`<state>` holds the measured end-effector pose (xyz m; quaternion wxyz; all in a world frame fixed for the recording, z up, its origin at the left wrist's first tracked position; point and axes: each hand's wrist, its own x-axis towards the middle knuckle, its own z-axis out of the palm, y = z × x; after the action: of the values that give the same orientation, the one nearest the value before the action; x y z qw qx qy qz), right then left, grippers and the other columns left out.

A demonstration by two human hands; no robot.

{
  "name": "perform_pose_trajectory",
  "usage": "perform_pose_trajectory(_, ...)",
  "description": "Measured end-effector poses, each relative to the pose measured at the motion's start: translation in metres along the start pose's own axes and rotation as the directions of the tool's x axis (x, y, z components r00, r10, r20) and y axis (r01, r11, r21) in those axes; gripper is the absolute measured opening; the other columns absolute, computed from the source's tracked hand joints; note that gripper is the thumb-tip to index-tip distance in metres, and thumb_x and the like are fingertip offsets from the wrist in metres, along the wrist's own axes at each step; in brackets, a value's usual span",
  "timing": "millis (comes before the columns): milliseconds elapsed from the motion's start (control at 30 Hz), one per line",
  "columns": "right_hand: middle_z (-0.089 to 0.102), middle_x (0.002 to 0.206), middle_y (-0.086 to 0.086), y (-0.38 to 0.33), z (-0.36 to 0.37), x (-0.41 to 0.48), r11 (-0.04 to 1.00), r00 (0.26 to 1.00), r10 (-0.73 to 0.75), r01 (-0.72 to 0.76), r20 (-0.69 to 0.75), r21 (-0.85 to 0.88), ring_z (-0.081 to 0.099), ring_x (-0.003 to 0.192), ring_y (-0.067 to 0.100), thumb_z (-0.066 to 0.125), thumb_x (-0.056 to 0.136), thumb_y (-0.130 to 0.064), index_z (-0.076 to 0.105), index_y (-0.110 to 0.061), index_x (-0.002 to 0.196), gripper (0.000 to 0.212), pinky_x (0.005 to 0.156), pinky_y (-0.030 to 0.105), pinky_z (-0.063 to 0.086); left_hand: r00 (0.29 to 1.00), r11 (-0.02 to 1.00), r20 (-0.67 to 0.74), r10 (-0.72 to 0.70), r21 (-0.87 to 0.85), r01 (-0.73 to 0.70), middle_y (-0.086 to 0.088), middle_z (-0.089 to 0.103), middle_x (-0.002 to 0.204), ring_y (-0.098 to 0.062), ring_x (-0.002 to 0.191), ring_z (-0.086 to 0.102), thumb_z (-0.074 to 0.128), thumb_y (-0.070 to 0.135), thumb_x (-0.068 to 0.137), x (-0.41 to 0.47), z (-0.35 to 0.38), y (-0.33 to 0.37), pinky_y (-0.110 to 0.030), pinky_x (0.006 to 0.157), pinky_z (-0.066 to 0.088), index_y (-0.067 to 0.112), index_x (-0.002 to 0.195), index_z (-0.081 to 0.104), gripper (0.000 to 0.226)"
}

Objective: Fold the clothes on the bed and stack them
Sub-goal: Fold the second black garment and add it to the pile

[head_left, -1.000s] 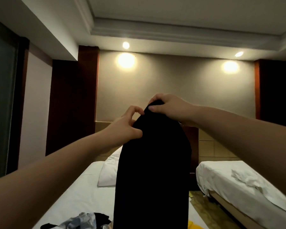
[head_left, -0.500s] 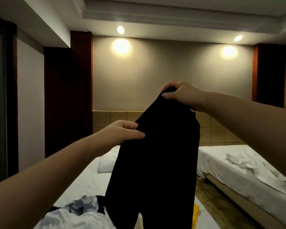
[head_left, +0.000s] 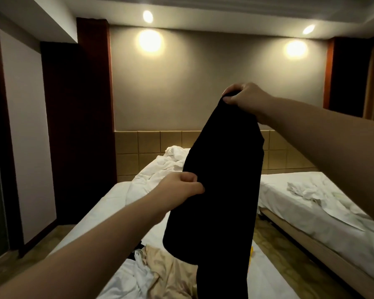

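Dim hotel room, two white beds. Near bed point(head_left: 108, 203) under raised black garment point(head_left: 220, 190), which hangs in air above beige garment point(head_left: 171, 272) and white garment point(head_left: 136, 277). Right hand point(head_left: 244, 96) pinches top edge, fingers curled. Left hand point(head_left: 181, 186), beside right one second ago, now lower, pinching side edge. Likely spreading garment for first fold; no folded stack in view.

Two hands point(head_left: 183, 187) point(head_left: 243, 97), one black garment point(head_left: 220, 190), two beds point(head_left: 108, 203) point(head_left: 300, 214), perhaps three loose clothes point(head_left: 171, 272).
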<state>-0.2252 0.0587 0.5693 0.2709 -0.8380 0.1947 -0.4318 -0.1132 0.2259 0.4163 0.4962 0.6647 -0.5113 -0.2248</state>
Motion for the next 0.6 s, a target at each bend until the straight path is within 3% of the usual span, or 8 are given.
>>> perform_pose_trajectory(67,0.058,0.101,0.006,0.008,-0.004,0.0,1.0,1.0,0.007,-0.007,-0.021,-0.024,0.055,0.095,0.018,0.059,0.091,-0.015,0.064,-0.018,0.102,0.013,0.088,0.03,0.047,0.997,0.997,-0.064,0.032,-0.064,-0.036,-0.009,0.055,0.081,-0.014,0.073,0.057,0.056,0.014,0.088,0.002,0.004,-0.003,-0.022,0.065,0.043,0.006,0.084,0.06,0.01)
perform_pose_trajectory(233,0.058,0.099,0.006,0.03,-0.018,-0.007,0.997,0.998,0.052,-0.053,-0.027,-0.052,0.054,0.091,0.016,0.057,0.091,-0.013,0.064,-0.014,0.109,0.019,0.082,0.026,0.045,0.98,0.993,-0.186,0.068,-0.08,-0.084,-0.01,0.058,0.081,-0.015,0.072,0.058,0.053,0.013,0.089,0.0,-0.001,-0.002,-0.026,0.066,0.042,0.002,0.09,0.066,0.018)
perform_pose_trajectory(367,0.059,0.091,0.003,0.047,-0.028,-0.015,0.995,0.992,0.102,-0.101,0.079,-0.014,0.055,0.078,0.01,0.057,0.092,-0.012,0.063,-0.016,0.103,0.014,0.068,0.019,0.046,0.983,0.996,-0.176,0.043,-0.068,-0.056,-0.014,0.056,0.088,-0.01,0.078,0.057,0.05,0.015,0.092,0.001,-0.01,-0.005,-0.024,0.071,0.041,0.008,0.083,0.064,0.018)
perform_pose_trajectory(467,0.06,0.091,0.002,0.054,-0.033,-0.021,0.993,0.981,0.112,-0.117,0.157,0.023,0.056,0.078,0.009,0.056,0.092,-0.011,0.063,-0.02,0.093,0.011,0.069,0.019,0.046,0.983,1.0,-0.184,0.019,-0.011,-0.021,-0.016,0.054,0.094,-0.019,0.088,0.055,0.052,0.016,0.092,0.003,-0.015,-0.014,-0.032,0.081,0.039,0.008,0.077,0.062,0.02)
perform_pose_trajectory(600,0.061,0.09,0.0,0.066,-0.045,-0.036,0.98,0.928,0.17,-0.193,0.33,0.039,0.059,0.076,0.009,0.054,0.093,-0.011,0.062,-0.022,0.091,0.014,0.065,0.016,0.051,0.972,0.997,-0.232,0.033,0.074,-0.017,-0.013,0.051,0.079,-0.023,0.084,0.052,0.051,0.015,0.092,0.0,-0.025,-0.024,-0.032,0.078,0.04,0.009,0.071,0.059,0.023)
